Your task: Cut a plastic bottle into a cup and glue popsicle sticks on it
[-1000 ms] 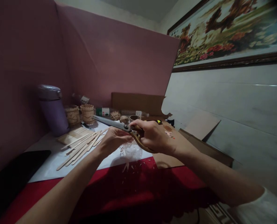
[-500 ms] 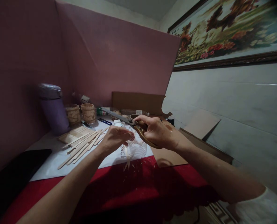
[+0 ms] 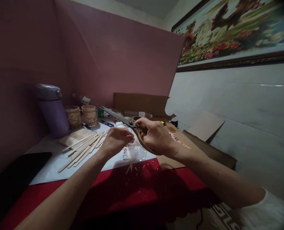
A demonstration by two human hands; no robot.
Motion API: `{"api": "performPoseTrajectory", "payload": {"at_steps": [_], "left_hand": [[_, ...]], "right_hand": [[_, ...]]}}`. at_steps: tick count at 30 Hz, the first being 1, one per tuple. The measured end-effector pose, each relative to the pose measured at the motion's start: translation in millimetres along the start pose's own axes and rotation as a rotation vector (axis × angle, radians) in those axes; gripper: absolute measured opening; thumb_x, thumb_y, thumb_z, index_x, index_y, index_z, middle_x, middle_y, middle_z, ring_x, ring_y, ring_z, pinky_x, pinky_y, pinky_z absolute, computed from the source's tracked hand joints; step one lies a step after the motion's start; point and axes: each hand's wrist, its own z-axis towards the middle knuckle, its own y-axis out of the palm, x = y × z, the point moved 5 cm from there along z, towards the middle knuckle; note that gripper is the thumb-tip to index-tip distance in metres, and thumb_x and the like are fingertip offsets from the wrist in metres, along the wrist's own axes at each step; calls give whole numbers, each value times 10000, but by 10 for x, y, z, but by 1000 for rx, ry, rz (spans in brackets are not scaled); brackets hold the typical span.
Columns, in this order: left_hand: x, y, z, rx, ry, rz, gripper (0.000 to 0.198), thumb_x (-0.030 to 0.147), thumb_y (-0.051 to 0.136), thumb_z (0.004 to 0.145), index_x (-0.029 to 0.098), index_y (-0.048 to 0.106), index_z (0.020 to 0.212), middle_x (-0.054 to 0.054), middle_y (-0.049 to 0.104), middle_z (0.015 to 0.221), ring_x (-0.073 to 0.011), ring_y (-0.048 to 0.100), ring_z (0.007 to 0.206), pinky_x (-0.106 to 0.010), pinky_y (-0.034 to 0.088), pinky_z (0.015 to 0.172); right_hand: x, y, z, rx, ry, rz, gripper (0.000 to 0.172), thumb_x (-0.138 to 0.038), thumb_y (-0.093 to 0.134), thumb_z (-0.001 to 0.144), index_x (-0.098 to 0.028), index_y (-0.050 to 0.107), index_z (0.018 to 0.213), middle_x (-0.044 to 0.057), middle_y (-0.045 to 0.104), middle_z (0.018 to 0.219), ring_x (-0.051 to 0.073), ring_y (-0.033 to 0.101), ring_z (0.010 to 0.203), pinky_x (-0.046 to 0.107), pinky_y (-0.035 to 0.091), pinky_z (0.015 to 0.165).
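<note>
My right hand [image 3: 157, 135] is wrapped round the brown handles of a pair of scissors [image 3: 118, 115], whose grey blades point up and to the left. Close beside it, my left hand [image 3: 116, 140] is closed in a pinch, the fingertips just below the scissors' pivot. What the pinch holds is too small and shaded to make out. Under both hands a clear ribbed plastic container [image 3: 139, 153] stands at the edge of the white sheet [image 3: 48, 169]. Pale slivers [image 3: 130, 168] lie scattered in front of it on the red cloth [image 3: 113, 191].
Several flat wooden sticks [image 3: 84, 151] fan out left of my hands. Behind them stand a purple tumbler [image 3: 53, 113] and two wood-covered cups, a left one [image 3: 73, 117] and a right one [image 3: 89, 115]. A blue cutter [image 3: 106, 123] lies nearby. Cardboard [image 3: 170, 161] lies at right.
Both hands have shifted slightly left in view, with the scissors still in the right. A colourful speckled strip and something yellow now show on the cardboard beyond my right hand.
</note>
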Motion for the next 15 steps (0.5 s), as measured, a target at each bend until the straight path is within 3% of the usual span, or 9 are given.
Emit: {"api": "performPoseTrajectory", "payload": {"at_steps": [5,8,11,13,15], "left_hand": [[-28,2,4,-19,-39,-153,77,219,716,583,146,730,563,-60,694,566,-191,643,572,-309,501,579],[-56,-8,32,-42,-64,-266,178,305,772,602,131,737,613,-75,712,615,-199,663,611,-334,527,645],[-114,-26,75,-75,-87,-396,425,533,768,681,115,750,760,-110,745,739,-227,696,721,-367,532,737],[-129,-1,90,-177,-66,-485,587,666,701,722,117,735,924,-144,754,897,-262,706,867,-391,524,801],[-106,29,81,-276,3,-511,656,659,752,681,140,680,1075,-158,728,1055,-285,682,992,-407,513,842]], "right_hand": [[29,16,22,10,62,58,221,-237,689,757,-195,688,974,32,735,787,164,597,642,269,365,589],[51,17,39,34,91,99,234,-204,689,726,-200,682,959,26,726,770,170,603,654,271,380,597],[93,-1,58,76,141,148,238,-175,675,705,-191,673,942,28,706,747,174,594,655,278,396,603],[141,-20,73,110,191,191,248,-156,669,682,-181,665,929,36,699,759,185,606,685,285,412,615],[201,-36,90,151,243,241,270,-138,669,643,-173,654,911,39,693,774,196,620,720,292,430,629]]}}
